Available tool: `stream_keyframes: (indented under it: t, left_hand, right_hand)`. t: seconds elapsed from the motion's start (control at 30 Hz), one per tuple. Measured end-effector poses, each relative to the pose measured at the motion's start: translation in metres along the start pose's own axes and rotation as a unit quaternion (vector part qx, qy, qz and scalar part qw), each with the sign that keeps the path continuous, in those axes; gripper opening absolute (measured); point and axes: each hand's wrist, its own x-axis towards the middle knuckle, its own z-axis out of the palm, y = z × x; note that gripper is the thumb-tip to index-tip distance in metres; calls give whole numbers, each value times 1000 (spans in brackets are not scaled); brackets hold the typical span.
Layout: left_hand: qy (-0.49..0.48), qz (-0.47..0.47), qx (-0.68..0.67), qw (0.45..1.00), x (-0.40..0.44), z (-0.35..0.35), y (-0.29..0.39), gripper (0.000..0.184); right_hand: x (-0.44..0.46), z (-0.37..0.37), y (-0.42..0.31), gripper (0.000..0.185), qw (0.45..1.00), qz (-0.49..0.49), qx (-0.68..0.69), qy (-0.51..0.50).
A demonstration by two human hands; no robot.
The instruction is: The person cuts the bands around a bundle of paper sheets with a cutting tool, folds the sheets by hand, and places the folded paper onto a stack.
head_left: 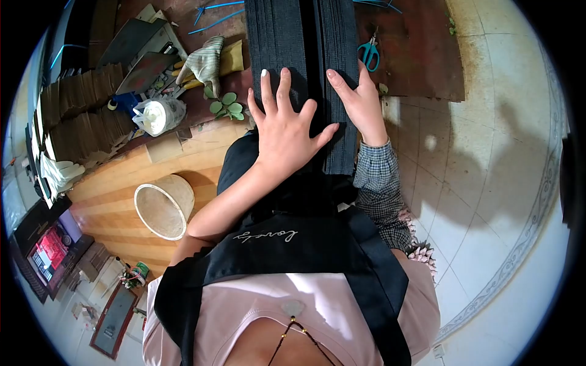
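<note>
Two long bundles of black, ribbed, layered material lie side by side, running away from my lap with a dark gap between them. I cannot tell what the material is. My left hand [284,131] rests with fingers spread on the left bundle [274,36], its thumb reaching across the gap toward the right one. Along the outer edge of the right bundle [340,43], my right hand [361,107] grips the side. Its thumb lies on top, and most of the other fingers are hidden down the side.
Teal-handled scissors [369,53] lie right of the bundles on the reddish-brown surface [421,55]. To the left are a striped glove [206,61], a leafy sprig [227,107], a white tub [155,116] and brown stacks [85,110]. A round bin [163,207] stands on the wooden floor.
</note>
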Motion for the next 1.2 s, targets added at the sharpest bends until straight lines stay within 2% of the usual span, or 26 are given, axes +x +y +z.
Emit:
stream_keyframes:
  t: [0.23,0.47,0.77,0.9,1.2]
  left_hand:
    - [-8,-4,-9,1000,-1,-2,-6,48]
    - [-10,-5,-12,1000,1,-3,-3,48]
    - [-6,-1,9,1000,-2,0,-8,46]
    - [2,-19,-8,1000,1,-4,-6,39]
    - [-11,-8,15,1000,-1,-3,-7,46]
  right_hand:
    - [5,-11,12,90,998,25,49,-22]
    - [3,-13,-8,93,999,24,12,-44]
    - [8,-9,12,85,997,0,63,-48]
    - [7,-10,14,84,997,1,69,-48]
    - [5,-7,6,90,998,-4,36,-42]
